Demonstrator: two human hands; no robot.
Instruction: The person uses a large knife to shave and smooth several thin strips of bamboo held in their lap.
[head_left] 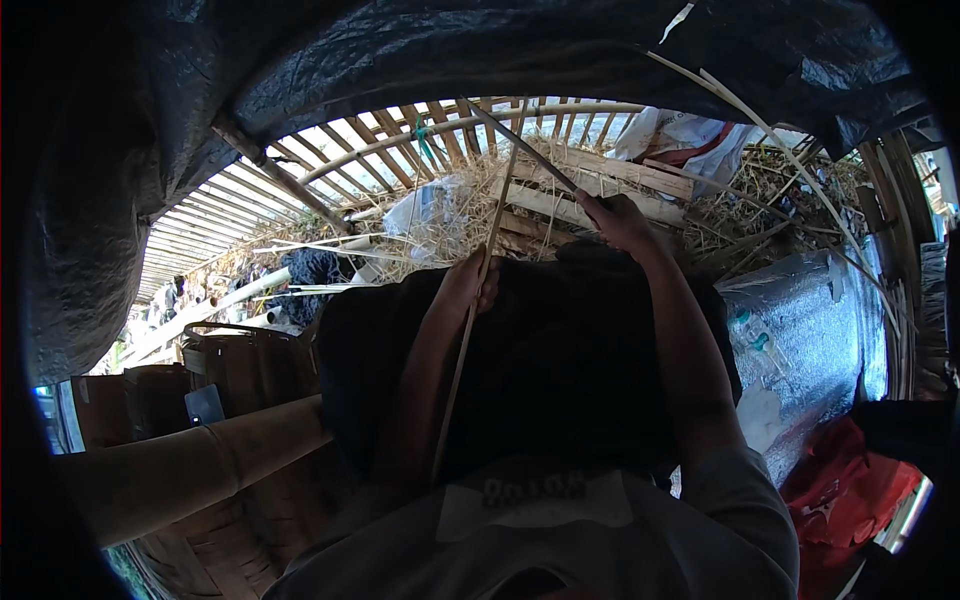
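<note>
Here, left hand (468, 282) round bamboo strip (503, 195), right hand (624, 224) round knife (527, 150), handle hidden.

Two hands (620, 222), one knife (530, 152), one held strip (498, 215)

Tan strip (499, 208), dark grey blade (545, 163).

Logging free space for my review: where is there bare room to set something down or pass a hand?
Bare-looking: the dark cloth between the strip and the right forearm, and the silver sheet right of the green plastic item. Crowded: ahead, straw and planks; left, bamboo pole and basket.
</note>
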